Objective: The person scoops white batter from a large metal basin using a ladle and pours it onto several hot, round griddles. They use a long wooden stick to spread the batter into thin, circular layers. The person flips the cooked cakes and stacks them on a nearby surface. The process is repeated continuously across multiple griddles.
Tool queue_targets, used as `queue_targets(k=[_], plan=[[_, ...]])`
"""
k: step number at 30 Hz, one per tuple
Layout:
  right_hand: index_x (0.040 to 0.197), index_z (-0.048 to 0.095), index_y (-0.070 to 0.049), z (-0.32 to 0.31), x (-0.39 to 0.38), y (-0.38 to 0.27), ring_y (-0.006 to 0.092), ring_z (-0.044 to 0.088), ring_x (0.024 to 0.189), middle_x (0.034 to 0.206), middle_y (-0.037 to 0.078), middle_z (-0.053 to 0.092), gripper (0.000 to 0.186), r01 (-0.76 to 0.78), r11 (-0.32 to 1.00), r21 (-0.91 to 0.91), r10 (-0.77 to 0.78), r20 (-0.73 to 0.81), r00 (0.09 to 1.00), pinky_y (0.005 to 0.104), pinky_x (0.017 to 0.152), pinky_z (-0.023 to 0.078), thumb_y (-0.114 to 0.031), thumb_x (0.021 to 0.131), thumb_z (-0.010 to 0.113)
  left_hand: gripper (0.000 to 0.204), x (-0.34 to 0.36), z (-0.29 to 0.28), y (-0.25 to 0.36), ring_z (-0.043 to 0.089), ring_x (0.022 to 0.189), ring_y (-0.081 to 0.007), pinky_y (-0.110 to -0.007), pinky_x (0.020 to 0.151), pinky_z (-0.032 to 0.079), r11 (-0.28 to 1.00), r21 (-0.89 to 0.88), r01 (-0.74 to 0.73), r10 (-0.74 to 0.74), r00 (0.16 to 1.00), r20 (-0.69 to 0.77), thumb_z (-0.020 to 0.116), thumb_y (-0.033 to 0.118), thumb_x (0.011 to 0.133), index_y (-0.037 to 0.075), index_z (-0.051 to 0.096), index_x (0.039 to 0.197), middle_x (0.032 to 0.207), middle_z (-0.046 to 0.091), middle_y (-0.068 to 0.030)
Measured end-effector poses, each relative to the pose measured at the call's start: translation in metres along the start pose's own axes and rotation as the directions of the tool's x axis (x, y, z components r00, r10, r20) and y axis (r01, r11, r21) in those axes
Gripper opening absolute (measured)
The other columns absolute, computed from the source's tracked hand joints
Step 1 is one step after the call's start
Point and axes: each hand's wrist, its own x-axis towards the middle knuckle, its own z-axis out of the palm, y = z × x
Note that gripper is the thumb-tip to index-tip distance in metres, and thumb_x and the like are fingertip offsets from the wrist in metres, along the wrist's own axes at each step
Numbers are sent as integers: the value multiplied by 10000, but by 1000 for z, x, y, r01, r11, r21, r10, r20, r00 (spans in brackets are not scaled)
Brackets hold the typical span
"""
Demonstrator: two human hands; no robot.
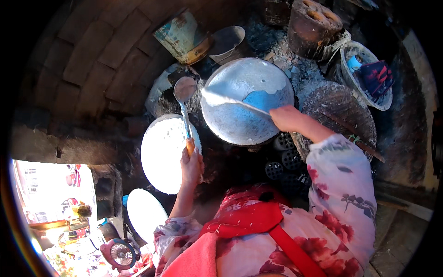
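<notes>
A thin pale stick [237, 102], blurred, is gripped at one end by the right hand [288, 118], the hand nearer the round grey metal pan [247, 127]; its long axis slants leftward and away across the pan. An orange-handled metal ladle [185, 114] is held in the left hand [191, 166], bowl pointed away. Counted: one stick, one ladle, one pan, two white round forms [166, 157].

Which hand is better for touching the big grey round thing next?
Probably the right hand: its pale stick reaches over the round thing. The left hand holds a ladle further left.
</notes>
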Motion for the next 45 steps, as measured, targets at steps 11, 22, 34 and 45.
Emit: queue_targets(k=[11,22,34,45], plan=[[853,596,-18,-5,28,0,382,616,781,814,205,630,196,21,999,39,-22,30,999,474,667,475,-169,848,472,379,9,-16,-20,390,414,-73,-196,368,318,996,45,83,-83,996,19,485,197,937,59,390,1277,661,451,-14],[823,533,-56,30,-173,5,408,578,699,704,195,595,203,-117,991,70,121,-55,991,512,623,433,-250,872,493,558,-95,-30,-71,633,902,-354,-386,746,485,805,573,-153,38,977,208,569,229,878,51,331,1350,937,609,-267],[817,559,-45,136,-69,-130,414,585,687,733,210,601,253,52,794,605,185,-324,928,525,605,443,-267,898,469,405,-83,7,7,407,465,-52,-197,424,335,991,-20,-135,136,982,134,513,155,914,72,406,1296,675,467,9],[895,523,-60,180,-121,-95,409,587,642,663,184,599,206,-153,636,756,515,-268,814,506,559,442,-256,910,462,321,-89,5,-6,391,420,-51,-184,380,320,990,-18,-138,139,982,128,469,176,940,49,412,1230,664,447,4]])
